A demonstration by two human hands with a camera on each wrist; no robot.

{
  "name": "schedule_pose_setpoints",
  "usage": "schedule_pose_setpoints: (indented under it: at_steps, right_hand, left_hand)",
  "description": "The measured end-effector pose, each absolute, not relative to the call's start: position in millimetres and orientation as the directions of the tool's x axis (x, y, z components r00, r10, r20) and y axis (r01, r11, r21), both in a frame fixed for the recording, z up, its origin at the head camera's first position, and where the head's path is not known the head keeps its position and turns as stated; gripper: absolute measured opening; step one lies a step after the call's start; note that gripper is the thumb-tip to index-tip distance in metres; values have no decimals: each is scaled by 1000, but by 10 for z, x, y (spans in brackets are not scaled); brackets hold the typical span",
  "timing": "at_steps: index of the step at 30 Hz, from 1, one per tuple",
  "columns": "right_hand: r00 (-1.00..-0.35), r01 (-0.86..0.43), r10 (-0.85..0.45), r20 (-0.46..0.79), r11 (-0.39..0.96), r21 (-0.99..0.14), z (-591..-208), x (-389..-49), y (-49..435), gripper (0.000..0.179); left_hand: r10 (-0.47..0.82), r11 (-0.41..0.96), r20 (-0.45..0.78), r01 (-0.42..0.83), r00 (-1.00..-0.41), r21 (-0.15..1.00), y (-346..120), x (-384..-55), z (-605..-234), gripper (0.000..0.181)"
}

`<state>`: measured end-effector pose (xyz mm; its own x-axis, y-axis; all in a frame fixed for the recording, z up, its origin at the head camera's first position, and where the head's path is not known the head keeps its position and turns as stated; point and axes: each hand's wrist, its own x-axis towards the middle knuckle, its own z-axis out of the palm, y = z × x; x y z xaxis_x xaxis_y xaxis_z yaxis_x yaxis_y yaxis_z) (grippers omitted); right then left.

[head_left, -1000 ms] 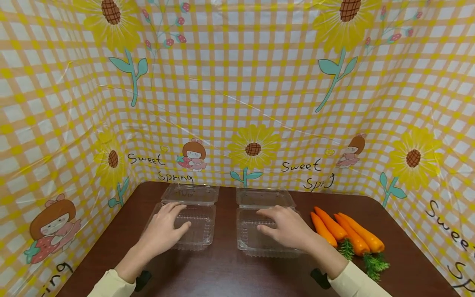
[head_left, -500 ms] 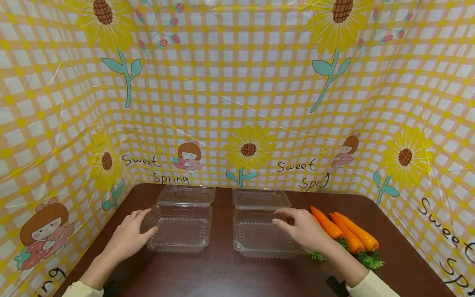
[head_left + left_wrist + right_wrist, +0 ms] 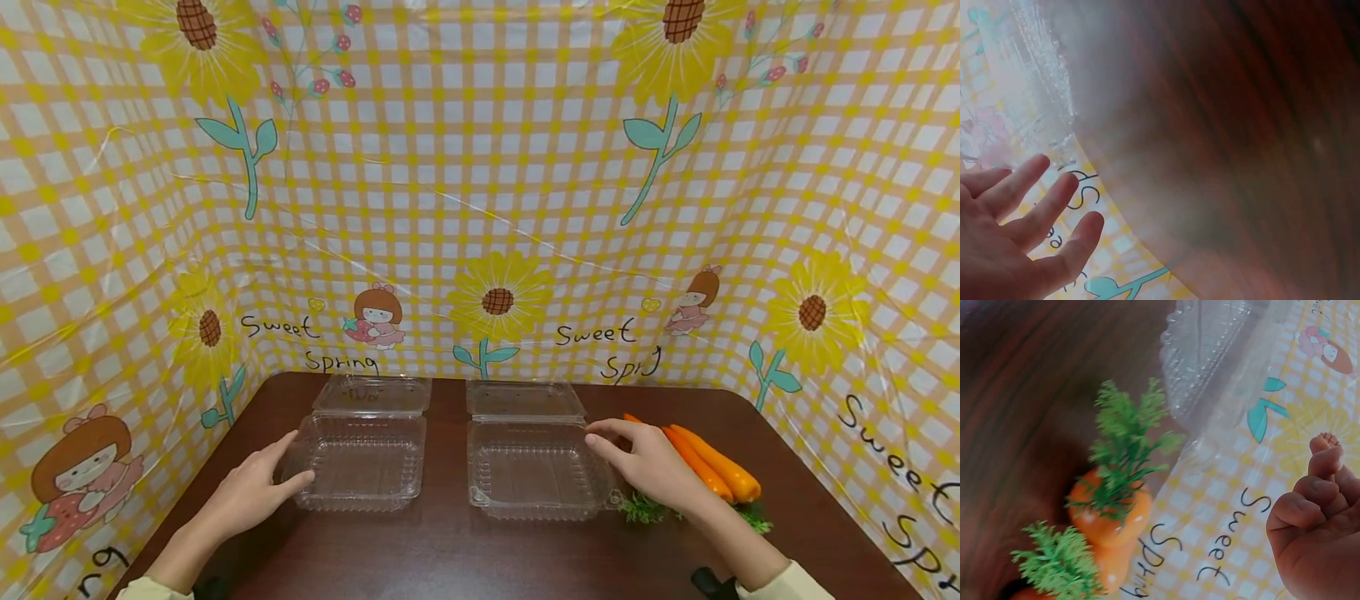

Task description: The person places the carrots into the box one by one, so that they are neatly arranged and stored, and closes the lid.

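Two clear plastic clamshell boxes stand side by side, lids folded back: the left box (image 3: 356, 503) and the right box (image 3: 536, 509). My left hand (image 3: 251, 492) is at the left box's outer side, thumb and fingers spread apart. It holds nothing; its extended fingers also show in the left wrist view. At the right box's outer side is my right hand (image 3: 651, 462), fingers loosely bent and nothing held. It partly hides several orange carrots (image 3: 723, 471) with green tops (image 3: 1129, 434). In the right wrist view, the carrots appear away from the bent fingers (image 3: 1300, 509).
The brown table (image 3: 442, 558) carries both boxes and the carrots. Behind and along the sides hangs a checked cloth (image 3: 450, 217) printed with sunflowers. The left lid (image 3: 372, 395) and right lid (image 3: 525, 400) lie toward the cloth.
Both hands have moved outward from over the boxes, the left to the left and the right toward the carrots. The view has shifted slightly; boxes and carrots keep their places.
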<state>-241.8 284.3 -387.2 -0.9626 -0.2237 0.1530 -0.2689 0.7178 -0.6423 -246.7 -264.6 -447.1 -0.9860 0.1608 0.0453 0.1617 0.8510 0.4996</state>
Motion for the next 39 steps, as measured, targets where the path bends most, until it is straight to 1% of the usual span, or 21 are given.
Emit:
schedule_pose_setpoints:
  at_steps: [10, 16, 20, 24, 28, 33, 39]
  right_hand:
    - [-987, -160, -118, 108, 701, -695, -3938, -2391, 3066, 51]
    - [-998, -61, -27, 56, 640, -766, -3966, -2348, 3196, 63]
    - [-999, -3, 36, 32, 610, -793, -4019, -2328, 3260, 68]
    - [-996, 54, 88, 2, 620, -783, -4080, -2310, 3315, 77]
    - [-991, 112, 131, -34, 656, -746, -4140, -2283, 3361, 86]
    - [-984, 154, 172, -48, 682, -715, -4241, -2264, 3387, 87]
    - [-981, 156, 193, -21, 720, -676, -4340, -2268, 3400, 80]
  left_hand:
    - [202, 843, 22, 186, -979, 505, -2702, -2449, -4480, 100]
    - [211, 847, 7, 186, -977, 497, -2722, -2451, -4488, 104]
    - [211, 849, -3, 182, -977, 496, -2717, -2462, -4490, 105]
    - [216, 845, -3, 185, -976, 501, -2704, -2466, -4476, 104]
    - [224, 839, -10, 187, -975, 512, -2699, -2467, -4458, 104]
    - [227, 836, -28, 180, -973, 518, -2702, -2464, -4449, 102]
    - [227, 838, -38, 176, -973, 516, -2705, -2455, -4448, 102]
